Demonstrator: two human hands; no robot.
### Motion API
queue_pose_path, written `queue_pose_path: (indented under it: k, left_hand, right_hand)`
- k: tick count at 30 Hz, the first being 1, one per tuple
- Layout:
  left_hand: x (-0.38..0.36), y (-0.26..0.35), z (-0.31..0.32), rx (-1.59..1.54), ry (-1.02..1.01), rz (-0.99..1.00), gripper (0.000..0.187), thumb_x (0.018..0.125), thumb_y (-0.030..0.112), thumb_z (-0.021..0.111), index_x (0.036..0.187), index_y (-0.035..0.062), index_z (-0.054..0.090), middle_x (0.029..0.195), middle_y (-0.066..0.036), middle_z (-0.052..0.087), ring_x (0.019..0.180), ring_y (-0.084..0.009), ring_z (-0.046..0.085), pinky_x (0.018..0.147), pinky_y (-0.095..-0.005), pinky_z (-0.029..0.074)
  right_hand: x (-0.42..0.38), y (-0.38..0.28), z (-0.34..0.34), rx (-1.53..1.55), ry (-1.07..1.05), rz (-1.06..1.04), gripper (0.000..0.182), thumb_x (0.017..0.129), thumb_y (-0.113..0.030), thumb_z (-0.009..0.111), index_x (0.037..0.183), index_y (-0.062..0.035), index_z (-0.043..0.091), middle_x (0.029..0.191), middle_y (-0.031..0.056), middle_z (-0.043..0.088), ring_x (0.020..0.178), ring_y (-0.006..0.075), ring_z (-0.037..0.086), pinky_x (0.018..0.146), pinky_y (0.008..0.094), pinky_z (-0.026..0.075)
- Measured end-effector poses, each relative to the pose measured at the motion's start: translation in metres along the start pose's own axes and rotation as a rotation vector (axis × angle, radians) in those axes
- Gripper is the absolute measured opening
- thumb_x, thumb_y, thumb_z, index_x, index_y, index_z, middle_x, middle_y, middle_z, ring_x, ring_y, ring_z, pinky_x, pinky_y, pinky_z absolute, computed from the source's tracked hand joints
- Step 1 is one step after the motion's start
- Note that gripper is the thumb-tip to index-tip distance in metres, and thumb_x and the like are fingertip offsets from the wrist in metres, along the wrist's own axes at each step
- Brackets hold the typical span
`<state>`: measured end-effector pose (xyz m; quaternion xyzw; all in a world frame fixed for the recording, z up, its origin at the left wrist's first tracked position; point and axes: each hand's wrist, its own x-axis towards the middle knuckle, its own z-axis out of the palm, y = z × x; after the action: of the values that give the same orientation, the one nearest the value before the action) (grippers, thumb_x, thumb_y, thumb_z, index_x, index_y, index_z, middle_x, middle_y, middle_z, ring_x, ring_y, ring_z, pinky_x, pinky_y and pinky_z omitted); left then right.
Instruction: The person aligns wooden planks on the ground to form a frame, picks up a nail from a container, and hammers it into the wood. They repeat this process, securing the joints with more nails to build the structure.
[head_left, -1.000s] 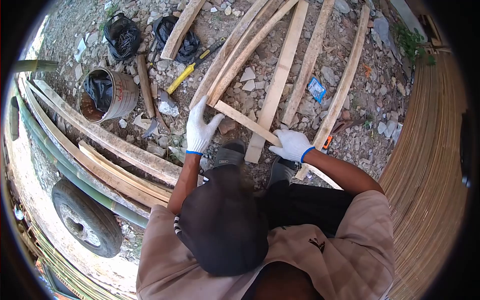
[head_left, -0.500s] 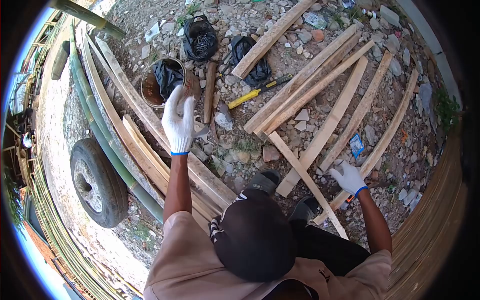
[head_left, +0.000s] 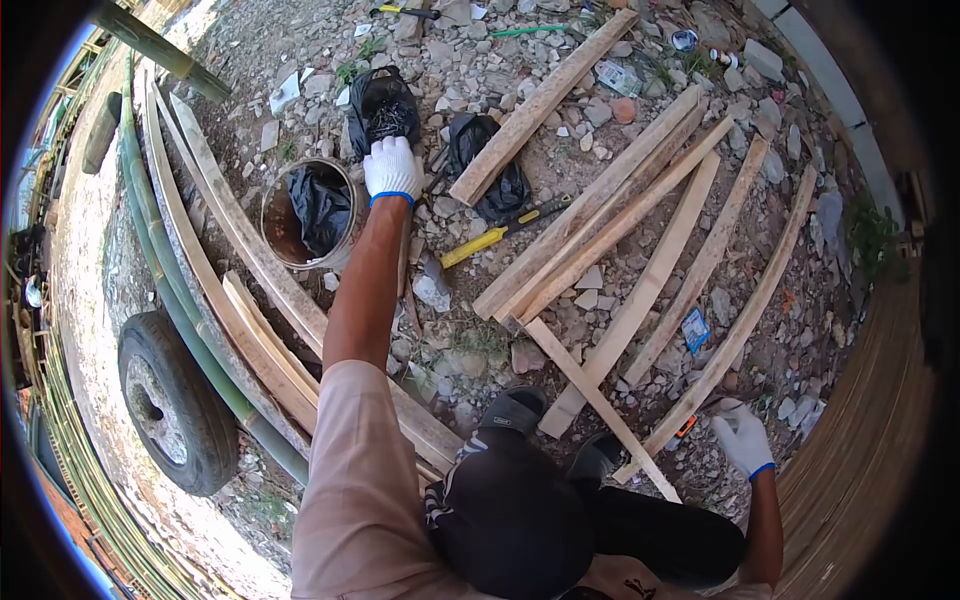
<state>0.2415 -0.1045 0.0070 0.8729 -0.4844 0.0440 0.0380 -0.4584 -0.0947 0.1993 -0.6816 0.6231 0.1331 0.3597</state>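
White-gloved left hand [head_left: 390, 168] at near edge of 1 black bag of nails [head_left: 383, 105], fingertips hidden, can't tell grip, right hand [head_left: 743, 440] near 1 orange object [head_left: 686, 427], grip unclear, 1 bucket [head_left: 283, 235] near bag, 1 yellow-handled hammer [head_left: 475, 245], 1 tyre [head_left: 205, 445]

I'm on 1 head cam, wide round view, looking fwd & steeply down from just above the dark cap [head_left: 515, 530], v. near; stony ground [head_left: 460, 60] runs far.

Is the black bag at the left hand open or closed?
Open: the black bag has its mouth spread, nail-like pieces showing inside.
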Motion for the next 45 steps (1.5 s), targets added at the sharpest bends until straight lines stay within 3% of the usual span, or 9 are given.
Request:
queue_pose_path:
  k: [4, 7, 12, 19, 20, 22, 32, 40, 45]
  left_hand:
    - [0.004, -0.023, 0.013, 0.103, 0.169, 0.008, 0.036, 0.089, 0.036, 0.07, 0.108, 0.0055, 0.067, 0.113, -0.014, 0.068, 0.113, -0.032, 0.061, 0.089, -0.0474, 0.048]
    - [0.027, -0.031, 0.016, -0.091, 0.298, -0.028, 0.028, 0.098, 0.032, 0.06, 0.1, 0.0058, 0.068, 0.099, -0.018, 0.073, 0.094, -0.0379, 0.07, 0.083, -0.052, 0.054]
    - [0.07, -0.053, 0.036, -0.018, 0.01, -0.101, 0.026, 0.098, 0.025, 0.058, 0.116, 0.0189, 0.074, 0.108, -0.019, 0.073, 0.102, -0.0402, 0.072, 0.086, -0.0526, 0.058]
    - [0.084, -0.058, 0.034, 0.188, -0.036, 0.032, 0.024, 0.095, 0.019, 0.056, 0.107, 0.017, 0.077, 0.109, -0.016, 0.073, 0.102, -0.0351, 0.073, 0.085, -0.0498, 0.059]
    - [0.087, -0.058, 0.035, 0.244, -0.04, 0.072, 0.024, 0.096, 0.018, 0.054, 0.105, 0.0162, 0.076, 0.109, -0.016, 0.073, 0.102, -0.0348, 0.073, 0.085, -0.0496, 0.059]
    - [0.086, -0.052, 0.034, 0.257, -0.036, 0.082, 0.024, 0.097, 0.017, 0.053, 0.105, 0.0151, 0.075, 0.109, -0.015, 0.074, 0.101, -0.0349, 0.073, 0.084, -0.0493, 0.059]
    - [0.074, -0.041, 0.022, 0.313, -0.037, 0.019, 0.022, 0.095, 0.017, 0.057, 0.113, 0.0124, 0.069, 0.106, -0.017, 0.074, 0.103, -0.0366, 0.073, 0.084, -0.0505, 0.059]
    - [0.07, -0.049, 0.032, 0.134, -0.009, -0.197, 0.026, 0.095, 0.019, 0.055, 0.112, 0.0041, 0.069, 0.113, -0.024, 0.071, 0.106, -0.0441, 0.07, 0.089, -0.054, 0.056]
    - [0.077, -0.057, 0.038, 0.035, 0.002, -0.188, 0.026, 0.094, 0.025, 0.058, 0.107, 0.009, 0.073, 0.103, -0.024, 0.074, 0.098, -0.0427, 0.072, 0.082, -0.0556, 0.057]
  right_hand:
    - [-0.049, 0.026, -0.008, 0.127, 0.085, 0.104, 0.037, 0.099, -0.019, 0.068, 0.129, 0.0022, 0.063, 0.113, 0.0138, 0.072, 0.103, 0.0204, 0.07, 0.092, 0.035, 0.054]
    - [-0.057, 0.047, -0.007, 0.23, 0.116, 0.169, 0.035, 0.101, -0.019, 0.065, 0.129, 0.0017, 0.063, 0.113, 0.0109, 0.071, 0.105, 0.0178, 0.067, 0.093, 0.0342, 0.053]
    - [-0.069, 0.085, 0.0, 0.344, 0.152, 0.295, 0.033, 0.104, -0.022, 0.061, 0.128, 0.0, 0.062, 0.11, 0.0052, 0.068, 0.097, 0.0125, 0.062, 0.085, 0.0296, 0.051]
    - [-0.071, 0.083, 0.005, 0.492, 0.094, 0.472, 0.024, 0.105, -0.024, 0.059, 0.118, -0.004, 0.064, 0.094, -0.0013, 0.064, 0.082, 0.0103, 0.06, 0.069, 0.0275, 0.048]
    - [-0.069, 0.092, 0.005, 0.494, 0.091, 0.477, 0.024, 0.105, -0.024, 0.059, 0.118, -0.004, 0.064, 0.094, -0.0013, 0.064, 0.082, 0.0103, 0.06, 0.069, 0.0275, 0.048]
    - [-0.067, 0.109, 0.002, 0.498, 0.015, 0.456, 0.044, 0.107, -0.032, 0.056, 0.143, -0.0052, 0.054, 0.105, 0.0039, 0.068, 0.088, 0.013, 0.064, 0.076, 0.0301, 0.052]
    - [-0.059, 0.1, 0.004, 0.674, 0.075, 0.484, 0.033, 0.106, -0.028, 0.06, 0.128, -0.0042, 0.057, 0.099, 0.0011, 0.062, 0.082, 0.0102, 0.058, 0.067, 0.0253, 0.046]
    - [-0.059, 0.1, 0.005, 0.634, 0.065, 0.476, 0.05, 0.107, -0.039, 0.057, 0.139, -0.0017, 0.055, 0.109, 0.0057, 0.067, 0.095, 0.0154, 0.065, 0.081, 0.0312, 0.053]
    - [-0.057, 0.099, 0.004, 0.643, 0.041, 0.447, 0.051, 0.107, -0.04, 0.056, 0.14, -0.0011, 0.055, 0.111, 0.0068, 0.067, 0.097, 0.0159, 0.065, 0.084, 0.0319, 0.053]
